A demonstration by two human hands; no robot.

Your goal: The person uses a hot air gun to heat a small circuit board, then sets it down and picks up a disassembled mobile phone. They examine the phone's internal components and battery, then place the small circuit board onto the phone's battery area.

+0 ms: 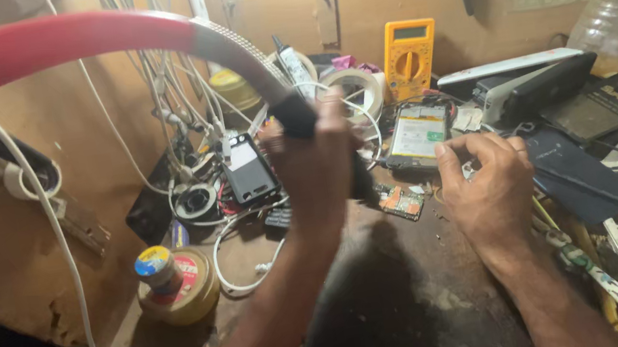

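Here, head view only: the left hand (315, 160) is wrapped tight round the black handle of a hot-air tool (291, 111), whose thick hose (60, 39), red then sheathed in mesh, arcs up and away to the left; the fist grip seems meant to steer the stiff hose and aim the nozzle down, though the tip is hidden behind the hand. Taking the small circuit board (400, 202) as landmark: it lies flat on the worn bench (426, 303), just below and right of that fist, likely where the air is directed. The right hand (486, 184) rests just right of the board, fingers curled together toward the thumb as if pinching something small; what, I cannot tell. Beyond the board lies an opened phone (419, 132), and farther back a yellow multimeter (409, 56) leans on the wall. Left of the board sits a black phone case (247, 168), and well left a round tin (179, 287).
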